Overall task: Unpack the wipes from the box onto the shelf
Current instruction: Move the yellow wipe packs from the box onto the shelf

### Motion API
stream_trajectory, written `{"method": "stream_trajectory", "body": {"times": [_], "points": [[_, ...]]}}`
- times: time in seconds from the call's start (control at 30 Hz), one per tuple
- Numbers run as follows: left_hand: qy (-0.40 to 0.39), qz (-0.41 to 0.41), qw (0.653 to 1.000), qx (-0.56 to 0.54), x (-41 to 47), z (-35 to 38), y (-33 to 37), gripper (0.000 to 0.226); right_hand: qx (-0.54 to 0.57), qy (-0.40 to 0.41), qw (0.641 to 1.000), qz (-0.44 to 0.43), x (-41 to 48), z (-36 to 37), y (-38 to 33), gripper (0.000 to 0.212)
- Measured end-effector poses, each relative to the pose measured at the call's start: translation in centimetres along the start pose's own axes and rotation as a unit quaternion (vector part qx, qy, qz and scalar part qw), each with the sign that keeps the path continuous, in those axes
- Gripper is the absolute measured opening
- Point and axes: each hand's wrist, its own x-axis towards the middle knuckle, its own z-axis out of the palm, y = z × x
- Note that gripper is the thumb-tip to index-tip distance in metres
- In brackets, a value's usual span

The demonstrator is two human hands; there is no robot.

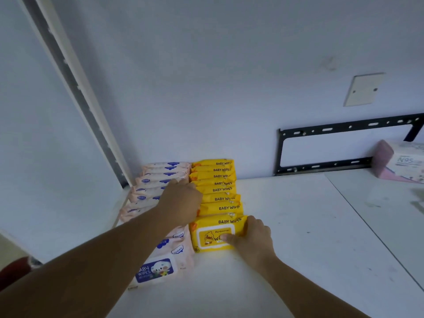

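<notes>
Two hands | right hand (pixel 251 238) grips front yellow pack (pixel 210 239) | left hand (pixel 181 200) grip hidden

Storeroom: shelf (pixel 298 226) stocked with wipes (pixel 218 198)

Pale bluish-white wall (pixel 229 65) behind, light dim and even; beige blank cover plate (pixel 364 89) screwed on at upper right; black slotted metal bracket (pixel 278 154) fixed low on the wall at right; white rail (pixel 68 72) with a dark perforated channel slants up the left corner; white side panel (pixel 34 134) left of it; white shelf (pixel 309 226) scuffed, a dark seam crossing its right part; pink-and-white N95 box (pixel 403 161) at far right.
</notes>
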Motion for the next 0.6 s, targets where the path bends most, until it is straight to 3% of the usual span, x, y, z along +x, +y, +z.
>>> {"method": "stream_trajectory", "body": {"times": [0.17,0.3,0.6], "points": [[0.044,-0.015,0.990,-0.133,-2.0,0.0,-0.1,0.021,0.023,-0.009,1.000,0.005,-1.2,-1.1,0.3,0.071],[0.035,0.038,0.976,-0.210,-4.1,-0.9,0.7,0.016,-0.051,0.024,0.998,-0.007,-3.7,-3.8,1.1,0.073],[0.017,0.149,0.944,-0.293,-6.1,-4.2,9.2,0.011,-0.099,0.099,0.989,0.050,-13.7,-11.9,6.3,0.042]]}}
